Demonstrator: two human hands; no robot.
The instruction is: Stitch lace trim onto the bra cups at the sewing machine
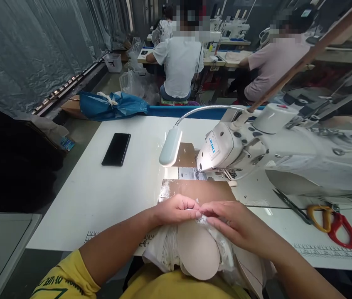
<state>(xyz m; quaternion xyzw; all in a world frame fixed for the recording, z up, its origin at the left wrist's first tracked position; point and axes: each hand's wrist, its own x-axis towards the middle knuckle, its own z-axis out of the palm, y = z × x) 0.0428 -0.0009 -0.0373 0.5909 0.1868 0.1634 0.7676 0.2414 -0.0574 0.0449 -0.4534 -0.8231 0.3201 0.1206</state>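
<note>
A white lace bra (166, 245) with smooth beige moulded cups (198, 249) hangs over the table's front edge onto the lap. My left hand (178, 209) pinches its upper lace edge between thumb and fingers. Right beside it, my right hand (225, 216) grips the same edge, fingertips nearly meeting the left ones. Just beyond both hands is the sewing machine's (219, 145) needle area, with brown tape-covered board (200, 190) in front of it. The bit of fabric between the fingertips is mostly hidden.
A lit gooseneck lamp (171, 146) bends over the white table (70, 203). A black phone (116, 149) lies left. Scissors with red and orange handles (334, 224) lie right, by a printed ruler (328, 250). A blue bag (113, 104) sits behind. Co-workers (178, 66) sit farther off.
</note>
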